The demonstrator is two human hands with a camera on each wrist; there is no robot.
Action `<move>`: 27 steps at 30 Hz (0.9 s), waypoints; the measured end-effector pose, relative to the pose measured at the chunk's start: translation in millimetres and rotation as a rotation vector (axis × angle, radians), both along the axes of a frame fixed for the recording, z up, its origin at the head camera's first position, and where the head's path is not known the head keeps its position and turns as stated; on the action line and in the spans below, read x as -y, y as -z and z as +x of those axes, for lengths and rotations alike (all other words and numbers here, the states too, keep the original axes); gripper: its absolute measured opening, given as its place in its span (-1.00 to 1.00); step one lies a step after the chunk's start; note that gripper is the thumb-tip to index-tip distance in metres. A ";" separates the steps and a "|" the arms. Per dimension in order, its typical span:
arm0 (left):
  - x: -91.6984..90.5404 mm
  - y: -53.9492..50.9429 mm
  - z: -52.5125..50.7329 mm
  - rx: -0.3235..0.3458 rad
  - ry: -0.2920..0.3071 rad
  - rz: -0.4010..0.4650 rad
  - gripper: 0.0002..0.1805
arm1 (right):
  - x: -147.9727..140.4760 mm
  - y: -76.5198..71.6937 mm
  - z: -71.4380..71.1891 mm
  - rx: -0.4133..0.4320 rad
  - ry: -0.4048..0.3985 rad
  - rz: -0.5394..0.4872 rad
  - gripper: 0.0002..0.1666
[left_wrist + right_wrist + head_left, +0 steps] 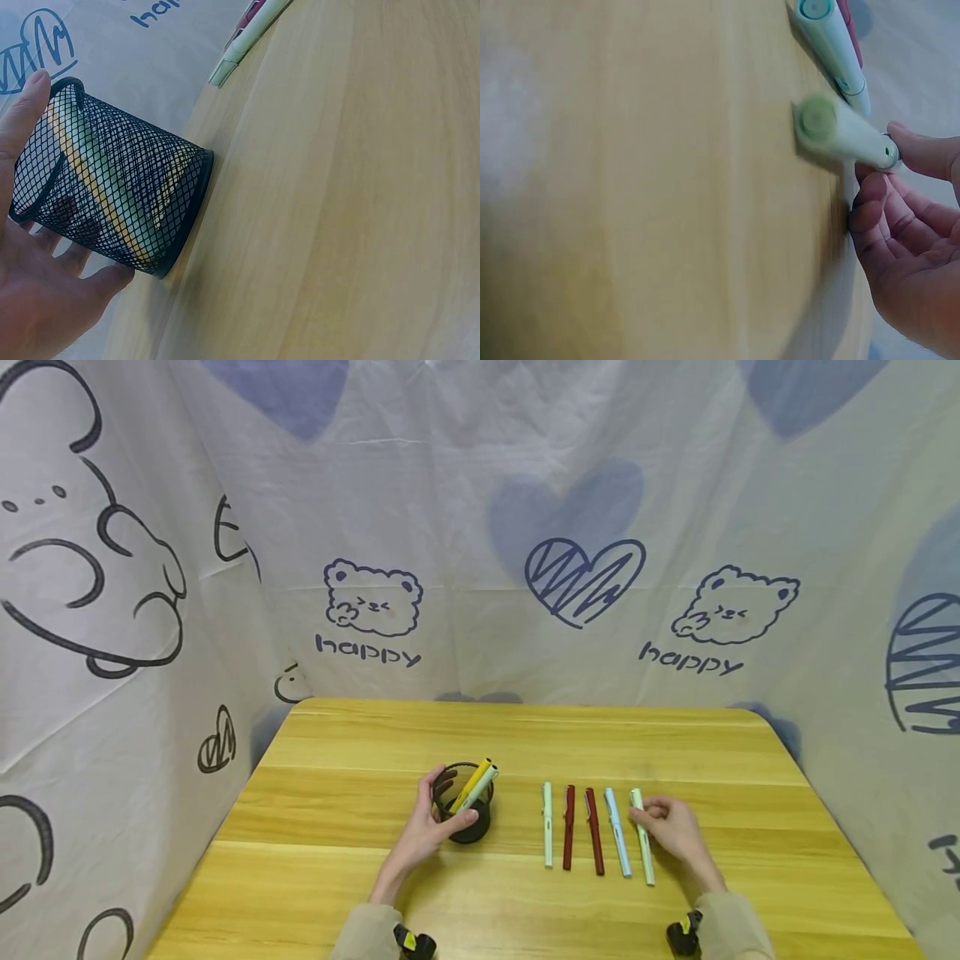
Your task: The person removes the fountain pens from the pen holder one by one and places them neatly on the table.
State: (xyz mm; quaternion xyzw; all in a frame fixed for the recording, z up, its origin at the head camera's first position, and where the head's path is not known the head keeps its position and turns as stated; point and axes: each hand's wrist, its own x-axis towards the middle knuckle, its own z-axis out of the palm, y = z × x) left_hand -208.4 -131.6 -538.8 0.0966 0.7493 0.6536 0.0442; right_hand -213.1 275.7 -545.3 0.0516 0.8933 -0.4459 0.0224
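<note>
A: Right hand (675, 831), pose and grip?
B: Reaching forward; thumb and forefinger pinched on a pale green pen (642, 842).
A: Pen, location?
B: Right end of the row, beside the light blue pen (618, 833); held near its clip end. Lift off the table (300, 827): cannot tell.
A: Axis?
B: Lengthwise away from the person, clip end far, leaning slightly left.
A: Left hand (429, 831)?
B: Gripping the black mesh cup (471, 832), thumb nearer, fingers round its left side.
</note>
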 end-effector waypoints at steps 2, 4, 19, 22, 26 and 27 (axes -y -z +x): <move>-0.2 0.1 0.2 0.001 0.001 0.001 0.06 | 0.0 0.7 -1.0 -0.010 -0.001 0.046 -0.55; -0.5 -0.1 0.5 0.007 0.000 0.005 0.07 | 0.0 1.9 -2.2 -0.021 -0.004 0.079 -0.55; 0.0 0.3 0.2 0.010 -0.001 0.005 0.07 | 3.6 1.5 -4.9 -0.009 -0.016 0.125 -0.62; 0.2 0.1 0.3 0.004 -0.002 -0.001 0.07 | 4.4 1.9 -5.1 0.001 -0.016 0.126 -0.64; 0.0 0.1 -0.2 -0.014 0.003 -0.009 0.06 | 5.0 2.3 -5.4 0.009 -0.005 0.130 -0.64; -0.1 0.1 -0.3 -0.015 0.004 -0.008 0.06 | 5.2 2.2 -5.5 0.010 -0.005 0.130 -0.64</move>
